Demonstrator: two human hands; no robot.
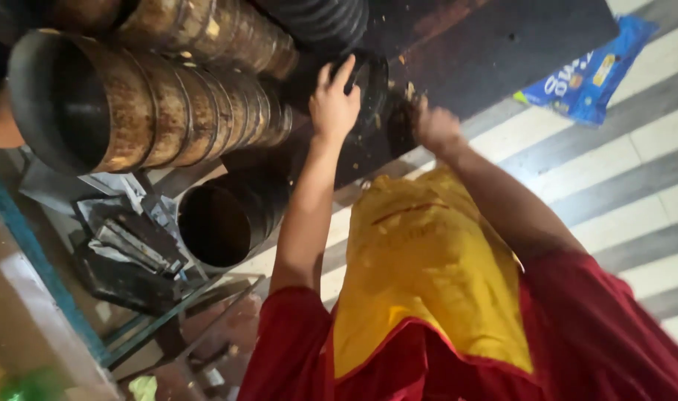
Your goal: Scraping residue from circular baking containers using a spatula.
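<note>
The left hand [334,100] closes over the rim of a round dark baking tin [369,89], fingers curled across its top edge and holding it tilted on the black work surface [502,44]; the right hand [434,128] is bunched tight at the tin's lower side, and whether it pinches a scraper, a cloth or only crumbs cannot be told, since that spot is dark and blurred. This head view is tilted, so the tin sits near the top centre, just beside stacks of nested round tins [198,104] with crusted, browned rims, and another stack of dark tins [231,215] lies lower, well apart from the hands. Pale crumbs are scattered on the surface around the tin. To do the step well, I judge the left hand should keep the rim pinned firmly so the tin does not roll or slide while the right works against it, with short strokes directed away from the stacks so loosened bits fall on the bare surface. A yellow apron [428,275] over a red shirt fills the lower frame, a blue packet [588,74] lies on the striped floor [636,171], and metal parts lie at the left.
</note>
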